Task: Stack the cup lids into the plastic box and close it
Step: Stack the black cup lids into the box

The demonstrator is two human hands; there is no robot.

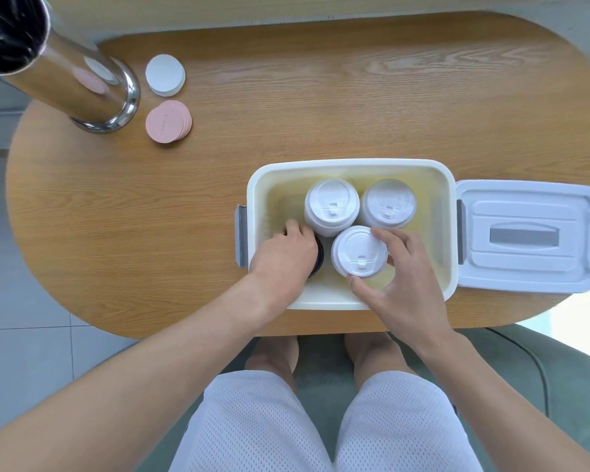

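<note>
White cup lids sit in stacks inside the plastic box (349,303), which rests on a wooden table (286,107) with round ends; the box is open on top. One stack of white lids (331,206) stands at the back of the box, and a second stack (388,203) stands just beside it on the right; the two are touching or very nearly so. A third stack of white lids (359,251) stands in front of them, nearer the person.

The right hand (401,287) grips that front stack; its thumb is on the near side and its fingers curl round the far right side. The left hand (283,258) reaches down into the left part of the box; its fingers curl over a dark stack of lids (318,255), most of which is hidden under the hand, so how firmly it holds is hard to see.

The box's lid (525,235) lies flat on the table just to the right of the box, with a grey handle in its middle; it is off the box.

Far off on the left of the table stands a shiny metal post (82,80); near it lie a pile of white round coasters (165,75) and a pile of pink round coasters (168,121). The person sits on a green seat (542,362) and wears white shorts (321,424).
</note>
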